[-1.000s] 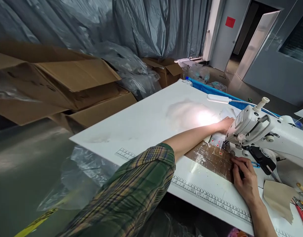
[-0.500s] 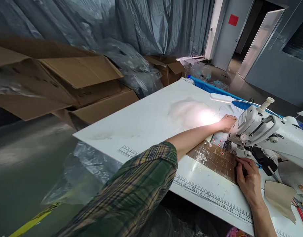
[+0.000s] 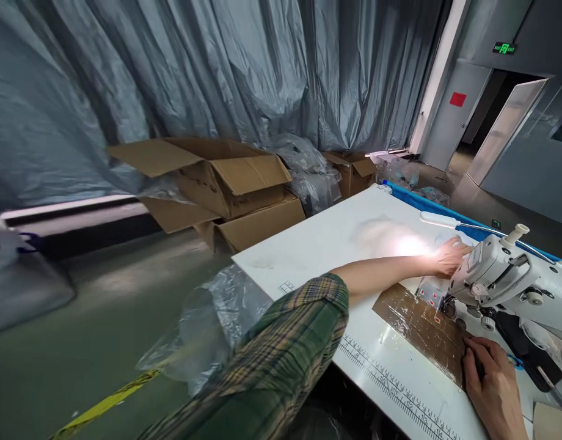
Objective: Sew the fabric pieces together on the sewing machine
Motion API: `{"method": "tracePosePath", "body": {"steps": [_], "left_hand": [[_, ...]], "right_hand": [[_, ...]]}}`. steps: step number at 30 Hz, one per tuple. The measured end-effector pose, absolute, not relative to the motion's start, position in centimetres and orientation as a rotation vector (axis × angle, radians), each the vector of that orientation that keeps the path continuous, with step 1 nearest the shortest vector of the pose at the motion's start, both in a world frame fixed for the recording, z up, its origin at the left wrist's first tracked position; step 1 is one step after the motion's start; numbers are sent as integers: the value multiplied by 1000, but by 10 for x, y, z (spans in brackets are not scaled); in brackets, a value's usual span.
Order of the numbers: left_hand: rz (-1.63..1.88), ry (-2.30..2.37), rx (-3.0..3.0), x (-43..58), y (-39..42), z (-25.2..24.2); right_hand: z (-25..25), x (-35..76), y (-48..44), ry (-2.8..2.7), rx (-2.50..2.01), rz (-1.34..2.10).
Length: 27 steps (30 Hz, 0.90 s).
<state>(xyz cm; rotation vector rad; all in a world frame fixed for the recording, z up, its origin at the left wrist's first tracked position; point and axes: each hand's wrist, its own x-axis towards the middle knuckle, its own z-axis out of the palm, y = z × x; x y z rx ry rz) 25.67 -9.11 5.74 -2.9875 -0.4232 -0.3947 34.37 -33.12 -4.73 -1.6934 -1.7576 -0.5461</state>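
Observation:
A white sewing machine (image 3: 496, 269) stands at the right of the white table. My left hand (image 3: 450, 258) reaches across to the far side of its head, palm down over pale cloth, fingers stretched out and fingertips partly hidden by the machine. In front of the needle area lies a brown taped plate (image 3: 413, 321), with small red marks beside the presser foot. At the plate's right end is my right hand (image 3: 492, 379), thumb and fingers bent together. Whatever sits between those fingers is too small to make out.
A printed ruler scale (image 3: 391, 391) runs along the table's near edge. Right of the machine's base lies a black object (image 3: 528, 351). Open cardboard boxes (image 3: 248, 177) and clear plastic bags (image 3: 303, 165) stand beyond the table. A lamp (image 3: 439, 220) lights the cloth.
The camera view has swung left and up, so the table and machine appear lower and further right. Both hands keep nearly the same places beside the machine.

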Motion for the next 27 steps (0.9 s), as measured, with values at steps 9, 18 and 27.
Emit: {"method": "tracePosePath", "body": {"steps": [9,18,27], "left_hand": [[-181,-584,-3097,169,-31,64],[-100,-939,-3080,129,-6,41],[-205,-31,-3213,217,-62,61]], "right_hand": [[-37,333,-332,-1738,-1772,-564],[-26,325,-337,-1620,-1800,-456],[12,348,-314,-920,-1748,207]]}}
